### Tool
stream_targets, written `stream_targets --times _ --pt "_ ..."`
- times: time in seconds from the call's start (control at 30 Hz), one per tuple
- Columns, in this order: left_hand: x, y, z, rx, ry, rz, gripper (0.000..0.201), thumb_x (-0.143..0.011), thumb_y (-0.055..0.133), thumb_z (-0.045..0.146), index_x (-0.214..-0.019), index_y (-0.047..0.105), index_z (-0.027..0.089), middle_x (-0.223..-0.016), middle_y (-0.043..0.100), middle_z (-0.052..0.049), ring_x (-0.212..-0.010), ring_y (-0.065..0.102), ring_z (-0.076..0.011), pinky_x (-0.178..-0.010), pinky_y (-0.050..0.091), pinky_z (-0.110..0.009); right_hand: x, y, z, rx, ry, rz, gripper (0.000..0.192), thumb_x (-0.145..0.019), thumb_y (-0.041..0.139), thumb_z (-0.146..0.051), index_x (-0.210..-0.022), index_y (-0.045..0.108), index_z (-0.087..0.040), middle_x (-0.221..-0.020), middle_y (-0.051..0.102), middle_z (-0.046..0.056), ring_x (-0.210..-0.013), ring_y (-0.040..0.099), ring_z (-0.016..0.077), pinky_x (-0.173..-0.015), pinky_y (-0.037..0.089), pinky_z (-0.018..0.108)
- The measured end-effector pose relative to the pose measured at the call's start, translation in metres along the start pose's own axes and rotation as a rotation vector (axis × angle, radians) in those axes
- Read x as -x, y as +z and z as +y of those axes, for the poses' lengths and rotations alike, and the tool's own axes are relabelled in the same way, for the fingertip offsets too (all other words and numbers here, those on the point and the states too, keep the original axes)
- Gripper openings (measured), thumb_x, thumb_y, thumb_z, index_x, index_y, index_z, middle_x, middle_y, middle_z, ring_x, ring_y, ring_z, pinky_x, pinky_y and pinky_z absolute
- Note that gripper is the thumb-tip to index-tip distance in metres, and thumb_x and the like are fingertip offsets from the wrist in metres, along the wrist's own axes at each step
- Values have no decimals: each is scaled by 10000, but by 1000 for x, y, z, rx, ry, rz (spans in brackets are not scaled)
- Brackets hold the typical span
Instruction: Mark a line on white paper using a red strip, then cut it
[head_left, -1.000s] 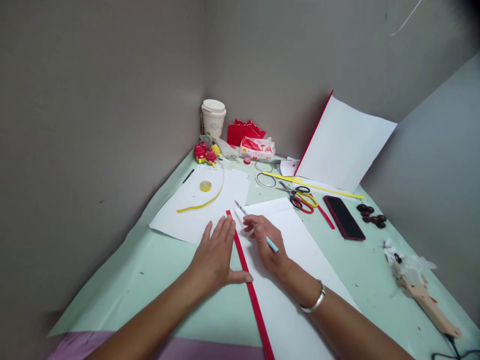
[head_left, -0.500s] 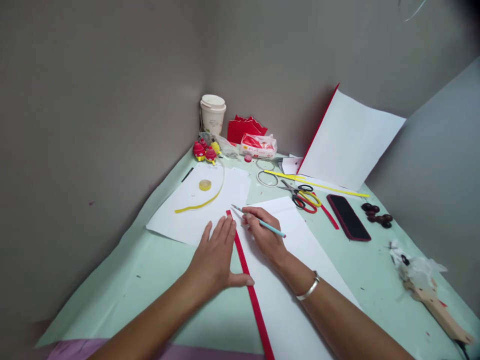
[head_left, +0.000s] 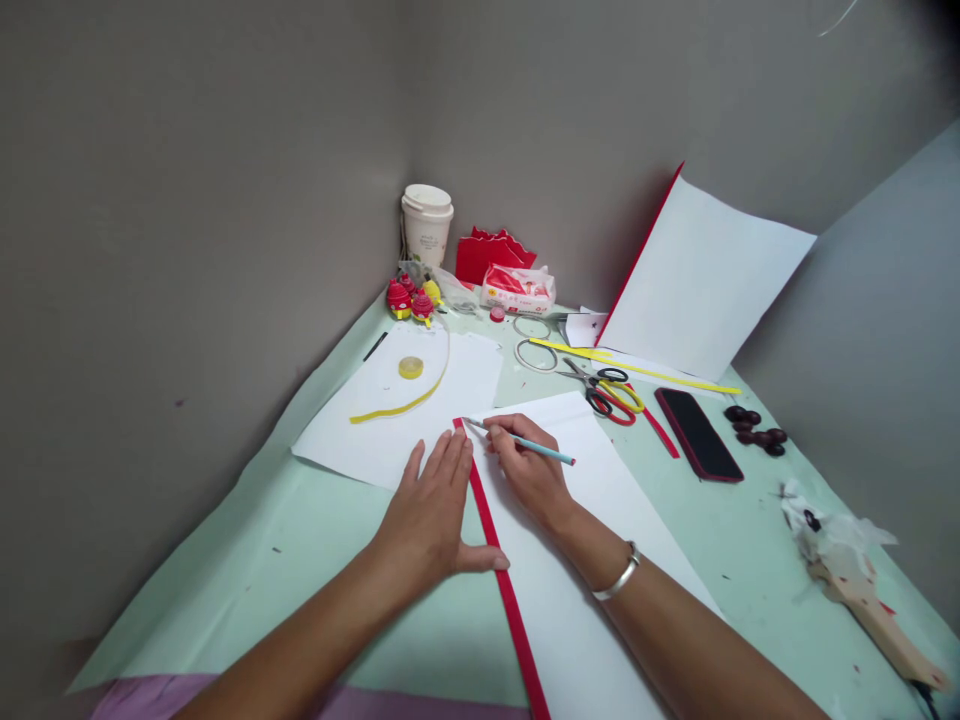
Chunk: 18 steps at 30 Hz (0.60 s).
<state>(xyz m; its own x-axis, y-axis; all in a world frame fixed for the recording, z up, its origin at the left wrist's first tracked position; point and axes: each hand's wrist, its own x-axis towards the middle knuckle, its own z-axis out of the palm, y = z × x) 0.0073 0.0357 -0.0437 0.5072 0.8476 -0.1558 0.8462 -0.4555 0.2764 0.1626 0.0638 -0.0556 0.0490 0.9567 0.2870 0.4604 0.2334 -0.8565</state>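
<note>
Grey walls meet in a corner, and in front of them I see a bench with a smooth, pale green top. From far away, I look down through the head camera at two bare hands. They are close, but do not touch each other.

The left hand lies flat with its thumb stuck out wide. Its fingers and its thumb press on a long, thin red strip. That strip runs down the left edge of a big white paper sheet, which lies flat on the bench.

The right hand pinches a thin, light blue pencil and rests over the big sheet. The pencil leans, and its tip is at the far end of the red strip. I cannot tell if it touches. A shiny silver bracelet goes around the right wrist.

Past the left hand is another white paper sheet, with a round yellow tape roll and a curvy yellow strip on it. A white cup with a lid stands in the corner. To the right I see a flat black phone with a red edge.
</note>
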Motion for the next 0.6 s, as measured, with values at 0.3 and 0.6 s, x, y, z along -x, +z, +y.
stream_targets --times 0.3,0.6 --pt "-1 -2 1 4 -2 0 1280 -553 546 840 -1475 222 14 -1552 155 -245 -1443 90 -377 -1159 70 -536 0 1 1 48 -46 -3 195 -901 507 -271 -939 691 -217 -874 723 46 -832 676 210 -733 537 317" --pt "-1 -3 2 -10 -19 -36 1293 -563 571 819 -1479 183 -7 -1559 109 -235 -1450 52 -356 -1165 51 -524 0 2 -1 87 -113 7 197 -898 502 -236 -925 695 -207 -854 703 45 -800 666 196 -743 521 305"
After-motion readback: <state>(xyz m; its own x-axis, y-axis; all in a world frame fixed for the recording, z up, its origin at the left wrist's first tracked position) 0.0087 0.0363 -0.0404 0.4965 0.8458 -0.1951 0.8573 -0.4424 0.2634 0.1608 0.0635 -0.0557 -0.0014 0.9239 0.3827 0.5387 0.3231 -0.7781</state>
